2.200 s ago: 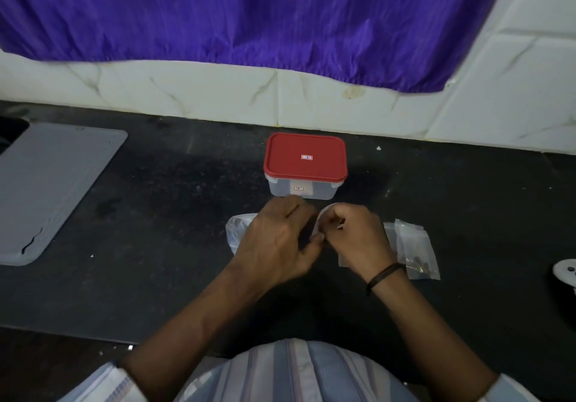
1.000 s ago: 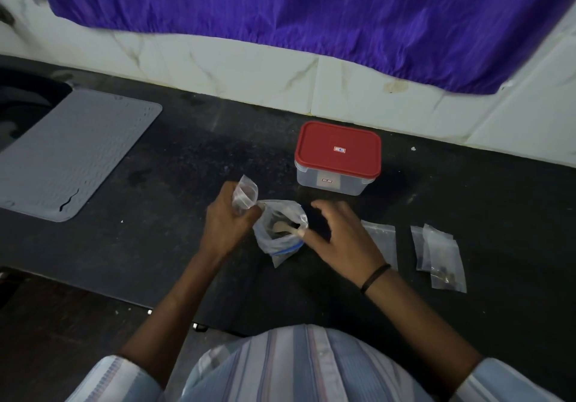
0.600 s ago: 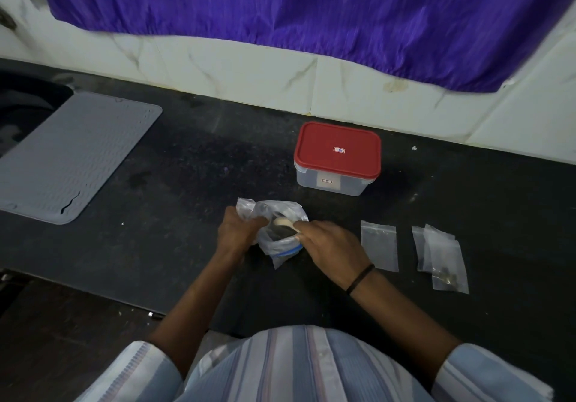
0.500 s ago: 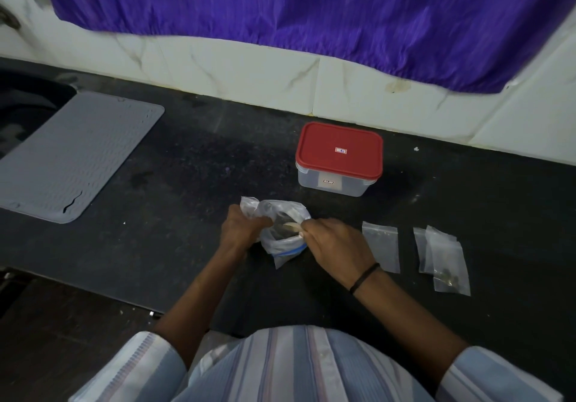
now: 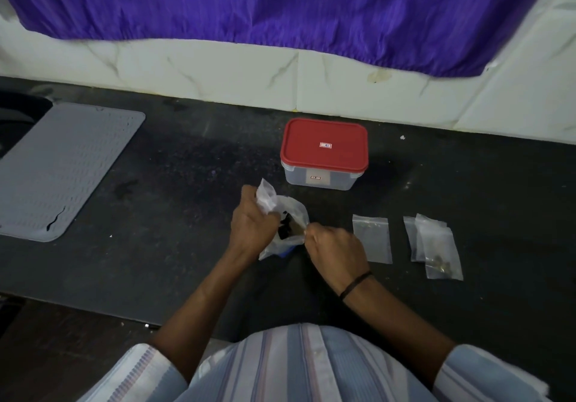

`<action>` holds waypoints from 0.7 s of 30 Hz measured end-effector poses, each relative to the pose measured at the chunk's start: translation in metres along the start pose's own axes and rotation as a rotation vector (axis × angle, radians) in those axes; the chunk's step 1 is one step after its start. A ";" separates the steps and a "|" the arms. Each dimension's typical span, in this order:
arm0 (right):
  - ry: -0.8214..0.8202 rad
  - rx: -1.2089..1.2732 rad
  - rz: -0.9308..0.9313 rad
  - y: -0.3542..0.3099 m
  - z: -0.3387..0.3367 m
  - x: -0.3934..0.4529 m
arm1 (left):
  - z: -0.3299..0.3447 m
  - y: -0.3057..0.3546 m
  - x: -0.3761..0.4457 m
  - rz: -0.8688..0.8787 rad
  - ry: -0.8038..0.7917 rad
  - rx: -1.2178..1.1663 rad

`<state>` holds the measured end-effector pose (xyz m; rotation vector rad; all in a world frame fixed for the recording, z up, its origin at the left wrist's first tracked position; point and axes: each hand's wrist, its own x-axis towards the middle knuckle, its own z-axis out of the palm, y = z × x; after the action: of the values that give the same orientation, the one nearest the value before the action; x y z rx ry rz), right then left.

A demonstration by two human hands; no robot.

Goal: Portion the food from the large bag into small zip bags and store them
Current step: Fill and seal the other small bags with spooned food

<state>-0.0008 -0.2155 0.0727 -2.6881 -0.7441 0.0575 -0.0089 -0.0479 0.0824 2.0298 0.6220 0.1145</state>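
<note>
The large clear bag (image 5: 293,211) with dark food inside sits on the black counter (image 5: 187,183), its mouth held apart. My left hand (image 5: 252,227) grips its left rim together with a small clear zip bag (image 5: 266,197) that sticks up. My right hand (image 5: 335,250) pinches the right rim of the large bag. An empty small zip bag (image 5: 372,239) lies flat just right of my right hand. Two more small zip bags (image 5: 436,247) lie overlapped further right, one with a little food in its bottom.
A clear box with a red lid (image 5: 324,152) stands shut behind the bags, near the tiled wall. A grey ribbed mat (image 5: 59,171) lies at the left by a dark sink. A purple curtain (image 5: 280,5) hangs above. The counter's front edge runs close to my body.
Both hands moved from in front of the box to the large bag. My right hand took hold of its rim and pulled it wider, showing the dark food. The small bag rose in my left hand.
</note>
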 end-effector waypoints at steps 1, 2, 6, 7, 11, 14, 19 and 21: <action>-0.001 0.047 0.035 0.001 0.004 -0.001 | 0.001 -0.002 0.000 -0.065 -0.041 -0.088; 0.005 0.099 0.075 0.003 0.008 -0.003 | 0.003 -0.004 0.000 -0.124 -0.063 -0.176; -0.012 0.413 0.241 0.008 0.014 -0.007 | 0.001 -0.005 0.000 -0.213 -0.139 -0.450; -0.042 0.497 0.288 0.009 0.013 -0.008 | -0.001 -0.005 0.000 -0.235 -0.167 -0.494; -0.052 0.821 0.447 0.008 0.013 -0.008 | -0.004 -0.003 -0.003 -0.241 -0.225 -0.544; -0.021 0.997 0.530 0.006 0.014 -0.008 | -0.005 -0.006 -0.003 -0.220 -0.266 -0.542; -0.024 1.086 0.560 0.004 0.011 -0.009 | -0.001 -0.013 0.001 -0.216 -0.201 -0.414; 0.000 1.065 0.536 0.003 0.010 -0.011 | 0.001 -0.013 0.000 -0.203 -0.117 -0.296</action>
<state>-0.0100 -0.2202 0.0620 -1.7585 0.0748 0.4434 -0.0133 -0.0434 0.0711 1.6667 0.6895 -0.0318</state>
